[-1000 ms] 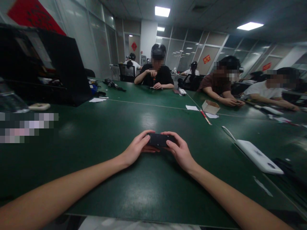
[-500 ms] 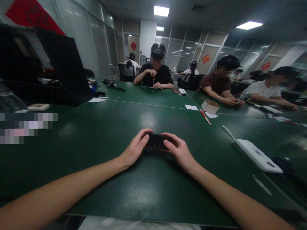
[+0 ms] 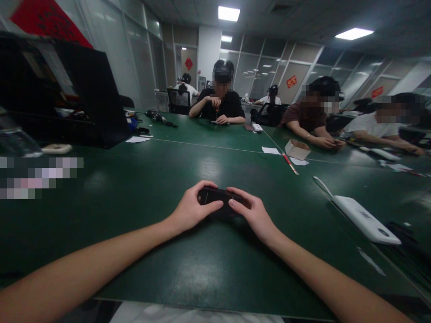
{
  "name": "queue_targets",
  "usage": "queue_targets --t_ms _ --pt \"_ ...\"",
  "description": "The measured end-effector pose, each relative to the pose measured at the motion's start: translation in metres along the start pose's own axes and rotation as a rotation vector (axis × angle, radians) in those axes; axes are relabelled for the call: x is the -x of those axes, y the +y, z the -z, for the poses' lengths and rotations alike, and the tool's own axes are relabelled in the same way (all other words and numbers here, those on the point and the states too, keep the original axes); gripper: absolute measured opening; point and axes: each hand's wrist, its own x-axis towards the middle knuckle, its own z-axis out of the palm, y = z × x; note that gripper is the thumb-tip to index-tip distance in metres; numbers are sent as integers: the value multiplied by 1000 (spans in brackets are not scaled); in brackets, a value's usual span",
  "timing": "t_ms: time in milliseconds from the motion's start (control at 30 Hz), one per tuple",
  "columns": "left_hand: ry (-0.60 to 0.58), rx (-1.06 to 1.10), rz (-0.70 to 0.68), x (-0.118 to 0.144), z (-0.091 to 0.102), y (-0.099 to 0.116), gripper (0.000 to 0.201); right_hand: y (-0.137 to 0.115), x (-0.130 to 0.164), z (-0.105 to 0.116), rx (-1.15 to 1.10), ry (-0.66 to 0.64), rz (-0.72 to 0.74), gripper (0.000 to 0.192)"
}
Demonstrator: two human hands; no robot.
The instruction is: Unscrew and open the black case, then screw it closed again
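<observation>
A small black flat device [image 3: 215, 196], like a phone, sits low over the green table [image 3: 141, 188] in the middle of the view. My left hand [image 3: 193, 207] grips its left end, thumb stretched across its near edge. My right hand [image 3: 251, 211] grips its right end, thumb touching the near edge beside the left thumb. Both forearms reach in from the bottom corners. The underside of the device is hidden.
A white flat device [image 3: 365, 220] with a cable lies at the right. A small cardboard box [image 3: 296, 149] and a red pen [image 3: 290, 164] sit further back. A black open case [image 3: 67, 94] stands at the left. Several people sit at the far side.
The device has tilted, its face turning more toward me. Both thumbs have slid inward along its near edge until they nearly meet. The hands stayed in the same spot.
</observation>
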Motion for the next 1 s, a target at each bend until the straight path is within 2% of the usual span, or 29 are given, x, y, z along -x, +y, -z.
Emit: queue_targets --t_ms 100,267,333,500,567,667,733,833,1000 --pt "18 -7 -10 -2 3 1 45 -2 -2 3 68 -55 -38 53" --pt "-1 140 -1 -5 7 2 58 -1 -1 1 97 -344 -109 41" --pt "-31 219 -1 -5 6 2 62 3 1 -2 67 -408 -130 39" --pt "-11 450 92 -5 -3 -4 74 15 4 -6 -15 -380 -89 41" --pt "-43 489 128 -5 -8 -8 71 19 3 -7 -50 -346 -68 43" --pt "-223 383 146 -3 -13 -11 54 22 1 -8 -96 -303 -45 45" --pt "-285 300 138 -1 -15 -11 46 24 -1 -8 -104 -301 -42 44" --pt "-279 256 118 2 -16 -10 40 25 -4 -6 -103 -321 -53 43" --pt "-287 304 77 3 -15 -12 41 23 -7 0 -123 -343 -62 42"
